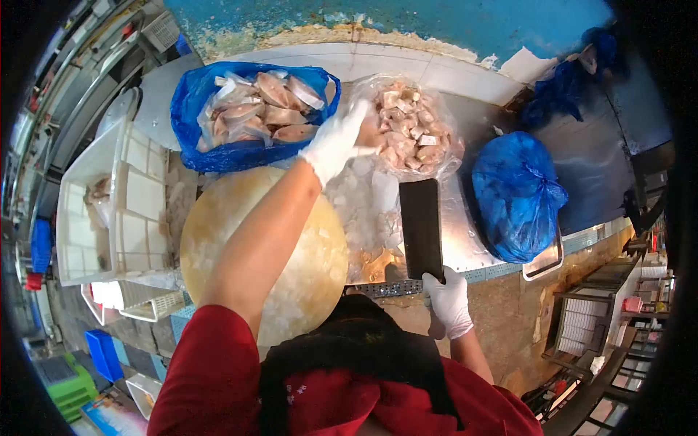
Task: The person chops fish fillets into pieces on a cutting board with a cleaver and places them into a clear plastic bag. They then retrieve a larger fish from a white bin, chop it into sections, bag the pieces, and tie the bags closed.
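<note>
My left hand (336,142), in a white glove, reaches across to the near side of a clear plastic bag (452,120) full of pale pink fish chunks (413,127). Its fingers and thumb are spread apart at the bag's left edge. Lower right, my gloved right hand (448,299) is wrapped around the handle of a cleaver (421,229), whose broad dark blade points away from me, its tip just below the bag. Under my left forearm lies a round, worn chopping block (305,254). Crushed ice (361,207) covers the metal surface between block and cleaver.
A blue bag (190,156) holding larger fish pieces sits behind the block. On the right stands a tied blue bag (518,196). At left is a white plastic crate (142,218). A peeling blue wall (436,22) borders the back.
</note>
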Demonstrator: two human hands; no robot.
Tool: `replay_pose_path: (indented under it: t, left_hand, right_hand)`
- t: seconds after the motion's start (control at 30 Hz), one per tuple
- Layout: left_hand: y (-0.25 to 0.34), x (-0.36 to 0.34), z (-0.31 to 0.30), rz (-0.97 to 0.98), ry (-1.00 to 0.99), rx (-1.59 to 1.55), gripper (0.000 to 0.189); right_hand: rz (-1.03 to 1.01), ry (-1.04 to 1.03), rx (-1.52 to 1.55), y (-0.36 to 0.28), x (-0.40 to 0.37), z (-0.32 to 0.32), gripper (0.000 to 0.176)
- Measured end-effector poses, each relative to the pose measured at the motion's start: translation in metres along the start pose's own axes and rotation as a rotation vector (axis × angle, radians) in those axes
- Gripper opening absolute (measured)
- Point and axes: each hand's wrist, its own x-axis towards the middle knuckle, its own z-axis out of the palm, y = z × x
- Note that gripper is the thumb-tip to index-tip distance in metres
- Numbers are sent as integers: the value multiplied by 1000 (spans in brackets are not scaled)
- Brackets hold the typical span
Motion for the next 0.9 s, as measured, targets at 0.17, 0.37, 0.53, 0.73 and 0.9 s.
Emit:
replay_pose_path:
  t: [0.17, 0.37, 0.53, 0.73, 0.9]
  left_hand:
    - [57, -18, -46, 259, -31, 456, 45]
    - [14, -164, -163, 553, 113, 1667, 36]
    - [-103, -289, -154, 355, -181, 1547, 48]
    - [-84, -212, -219, 551, -28, 1796, 50]
    - [-56, -112, -264, 637, 64, 1452, 44]
  right_hand:
    - [-197, -30, -60, -4, 23, 4, 22]
    - [-61, -296, 14, -27, 35, 42, 18]
    - [-265, -301, -252, -35, 21, 66, 17]
    - [-230, -273, -329, -51, -30, 89, 17]
    - [-260, -303, -204, -62, -105, 152, 14]
